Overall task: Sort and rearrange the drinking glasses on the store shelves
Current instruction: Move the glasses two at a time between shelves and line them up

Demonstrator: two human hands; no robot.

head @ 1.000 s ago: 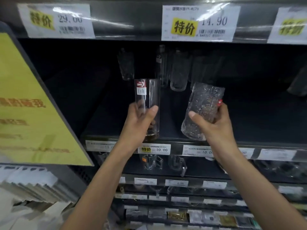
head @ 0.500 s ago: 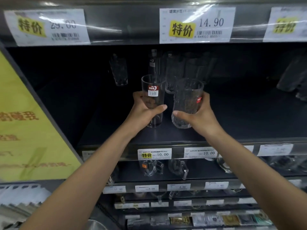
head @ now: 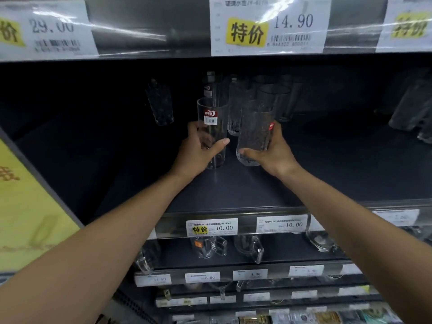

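Both arms reached up toward 12 o'clock into the dark shelf point(head: 233, 190). The left hand point(head: 198, 153) gripped a smooth glass point(head: 214, 127), its thumb curled across the front and its fingers wrapped round the back, showing through the clear wall. This glass stood upright and bore a red-and-white sticker near its rim. At its 3 o'clock, just beside it, the right hand point(head: 271, 153) held a textured glass point(head: 254, 132) low on its body, thumb under the front and fingers curled round the far side. That one leaned slightly to the right. Whether either base touched the shelf could not be told.

Behind them, toward 12 to 1 o'clock, a cluster of other glasses point(head: 273, 99) stood at the back. A lone patterned glass point(head: 160, 104) stood apart at 10 o'clock.

Above, at 12 o'clock, a price tag point(head: 268, 25) read 14.90. On the shelf's front edge, at 6 o'clock, a smaller tag point(head: 211, 227) read 10.00. Below it sat glass mugs point(head: 210, 245). A yellow sign point(head: 23, 206) filled the view at 8 o'clock.
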